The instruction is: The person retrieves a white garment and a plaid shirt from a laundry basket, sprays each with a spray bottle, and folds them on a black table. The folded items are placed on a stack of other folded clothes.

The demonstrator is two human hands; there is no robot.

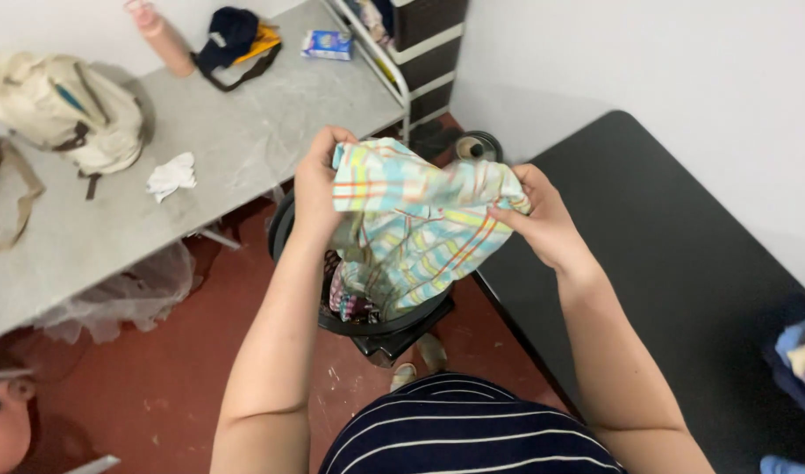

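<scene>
A light plaid cloth in pale blue, yellow and red stripes hangs between both of my hands. My left hand pinches its upper left corner. My right hand grips its right edge. The cloth droops down into a black round basket on the floor below, which holds more patterned fabric.
A grey table on the left carries a beige backpack, a crumpled white tissue, a pink bottle, a dark cap and a small blue box. A black table is at right, with blue fabric at its edge.
</scene>
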